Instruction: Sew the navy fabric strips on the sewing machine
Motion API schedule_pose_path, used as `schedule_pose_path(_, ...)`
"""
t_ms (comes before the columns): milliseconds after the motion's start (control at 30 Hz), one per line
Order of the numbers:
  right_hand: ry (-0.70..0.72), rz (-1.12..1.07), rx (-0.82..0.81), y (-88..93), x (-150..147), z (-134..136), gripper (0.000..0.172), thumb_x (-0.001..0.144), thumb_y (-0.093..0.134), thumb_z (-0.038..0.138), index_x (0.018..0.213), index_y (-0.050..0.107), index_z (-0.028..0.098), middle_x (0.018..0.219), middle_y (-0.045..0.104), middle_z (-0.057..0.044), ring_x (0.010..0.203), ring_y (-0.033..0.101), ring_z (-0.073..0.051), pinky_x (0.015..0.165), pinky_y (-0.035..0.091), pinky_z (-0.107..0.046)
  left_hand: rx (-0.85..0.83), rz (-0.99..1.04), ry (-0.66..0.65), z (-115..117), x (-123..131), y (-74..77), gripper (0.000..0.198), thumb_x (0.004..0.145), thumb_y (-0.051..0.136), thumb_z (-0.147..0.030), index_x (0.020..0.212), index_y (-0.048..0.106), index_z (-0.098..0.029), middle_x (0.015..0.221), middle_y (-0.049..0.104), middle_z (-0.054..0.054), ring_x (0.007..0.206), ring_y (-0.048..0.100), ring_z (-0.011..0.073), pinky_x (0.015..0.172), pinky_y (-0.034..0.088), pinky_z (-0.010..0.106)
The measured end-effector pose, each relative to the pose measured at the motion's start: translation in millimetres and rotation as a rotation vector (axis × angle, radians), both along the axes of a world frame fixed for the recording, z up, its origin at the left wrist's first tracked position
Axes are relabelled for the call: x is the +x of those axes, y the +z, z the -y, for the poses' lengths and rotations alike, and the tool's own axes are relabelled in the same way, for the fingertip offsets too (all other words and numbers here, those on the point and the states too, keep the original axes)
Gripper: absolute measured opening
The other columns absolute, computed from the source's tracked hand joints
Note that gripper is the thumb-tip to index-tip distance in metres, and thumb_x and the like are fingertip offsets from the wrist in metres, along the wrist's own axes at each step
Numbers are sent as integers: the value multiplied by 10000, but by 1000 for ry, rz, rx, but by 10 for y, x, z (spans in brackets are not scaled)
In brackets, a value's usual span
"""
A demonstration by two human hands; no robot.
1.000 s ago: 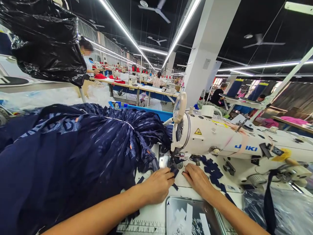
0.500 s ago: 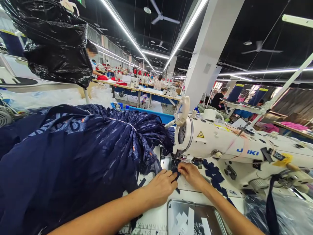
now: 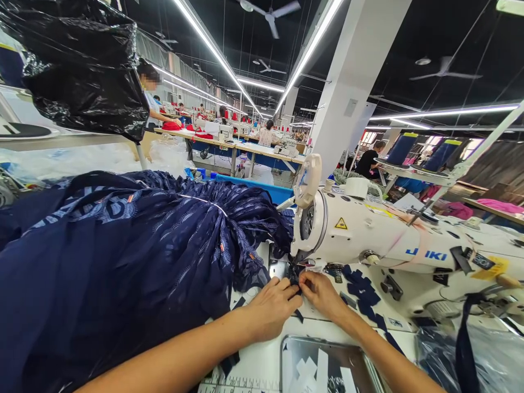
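My left hand (image 3: 272, 305) and my right hand (image 3: 321, 293) meet fingertip to fingertip just below the needle of a white sewing machine (image 3: 393, 248). Both pinch a small navy fabric piece (image 3: 295, 281) lying on the machine bed. The fingers of each hand are drawn together on it. A large heap of navy patterned fabric (image 3: 135, 256) lies to the left, touching my left forearm. Several small navy fabric pieces (image 3: 362, 286) are scattered under the machine arm to the right of my right hand.
A shiny metal tray (image 3: 323, 365) with white scraps sits at the table's near edge. A black plastic bag (image 3: 82, 65) hangs at upper left. A blue bin (image 3: 262, 190) stands behind the fabric. Other people work at distant tables (image 3: 245, 147). A white pillar (image 3: 352, 76) rises behind the machine.
Both hands have slid forward toward the needle and come together, the fingertips now pinching the small navy piece right under the presser foot. The view shifted slightly.
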State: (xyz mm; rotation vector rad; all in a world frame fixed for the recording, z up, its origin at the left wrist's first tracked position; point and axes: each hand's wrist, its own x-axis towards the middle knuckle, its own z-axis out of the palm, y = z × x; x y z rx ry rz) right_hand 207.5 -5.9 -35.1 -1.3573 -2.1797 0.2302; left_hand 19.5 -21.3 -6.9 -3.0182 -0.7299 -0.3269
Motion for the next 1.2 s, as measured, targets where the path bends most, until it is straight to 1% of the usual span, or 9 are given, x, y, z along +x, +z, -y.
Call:
schedule_pose_path(67, 41, 51, 87, -4, 4, 40, 148, 789, 418, 115, 725, 533, 183, 674, 567, -4, 624, 525, -135, 592, 428, -250, 2, 29, -7, -9, -6, -8, 279, 652, 463, 6, 891, 514, -129, 1089, 553, 113, 964, 489, 226, 816, 413, 341)
schedule_pose_path(167, 135, 243, 271, 9, 4, 131, 199, 835, 388, 91, 844, 573, 165, 825, 601, -64, 766, 543, -170, 693, 450, -305, 11, 86, -36, -42, -26, -41, 274, 653, 456, 9, 883, 531, -119, 1025, 580, 108, 962, 508, 211, 854, 406, 311)
schedule_pose_path(233, 165, 385, 387, 20, 1, 182, 226, 850, 372, 78, 906, 583, 136, 868, 606, -100, 805, 541, -192, 735, 450, -352, 4, 106, -58, -69, -41, -67, 229, 663, 465, -12, 852, 548, -113, 961, 600, 103, 919, 533, 205, 862, 405, 310)
schedule_pose_path(300, 174, 461, 444, 26, 5, 203, 242, 851, 369, 66, 955, 583, 111, 900, 614, -121, 825, 545, -199, 767, 451, -374, -15, 115, -72, -87, -44, -86, 199, 670, 483, -41, 841, 562, -108, 953, 608, 102, 902, 546, 204, 868, 404, 320)
schedule_pose_path(433, 193, 478, 446, 26, 63, 158, 263, 830, 403, 50, 1005, 588, 114, 984, 631, -108, 886, 558, -199, 806, 461, -367, 3, 129, -23, -83, 17, -115, 256, 713, 480, -61, 950, 566, -100, 1060, 593, 112, 980, 537, 212, 910, 383, 349)
schedule_pose_path(533, 195, 494, 455, 20, 129, 105, 301, 805, 419, 29, 1039, 588, 114, 1028, 636, -103, 931, 568, -211, 805, 473, -368, 54, 84, 34, -79, 108, -145, 270, 745, 468, -61, 999, 559, -77, 1071, 591, 132, 984, 540, 226, 906, 388, 369)
schedule_pose_path(700, 183, 503, 413, 4, 196, 63, 371, 809, 382, 26, 1112, 569, 130, 1096, 616, -115, 965, 570, -202, 785, 488, -351, 97, 36, 76, -98, 212, -186, 252, 764, 459, -63, 994, 562, -64, 1007, 612, 141, 950, 551, 234, 877, 408, 362)
schedule_pose_path(900, 150, 510, 364, -11, 222, 44, 407, 792, 396, 30, 1139, 561, 162, 1123, 609, -90, 925, 589, -188, 724, 508, -306, 119, 38, 97, -64, 235, -132, 242, 788, 433, -68, 988, 569, -63, 1050, 599, 146, 977, 543, 230, 892, 397, 349)
schedule_pose_path(1200, 128, 524, 366, -71, 222, 43, 444, 765, 400, -6, 1162, 539, 135, 1160, 584, -113, 979, 572, -213, 766, 488, -356, 110, 24, 90, -118, 258, -200, 237, 765, 482, -84, 988, 557, -62, 997, 611, 144, 945, 546, 237, 875, 402, 361)
